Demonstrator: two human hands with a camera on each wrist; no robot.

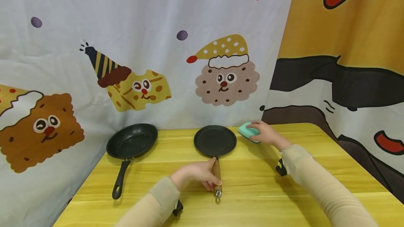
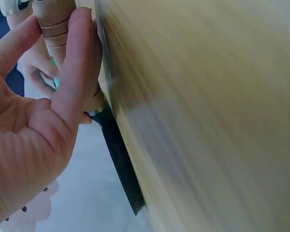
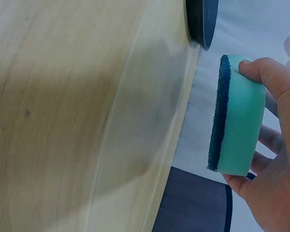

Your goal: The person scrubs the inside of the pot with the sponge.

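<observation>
1. The right hand (image 1: pixel 264 133) holds a teal foam sponge (image 3: pixel 241 118) with a dark scouring layer, seemingly just above the yellow wood-grain table (image 1: pixel 252 195), dark layer facing down.
2. The sponge is just right of a round, flat black pan (image 1: pixel 215 140); the right hand is nearer that disc's right rim.
3. The left hand (image 1: pixel 199 172) grips the pan's brown wooden handle (image 1: pixel 216 171). The pan's long axis runs away from the person, handle end closest.
4. A deeper black speckled frying pan (image 1: pixel 134 141) sits well left, inside facing up, touched by neither hand.
</observation>
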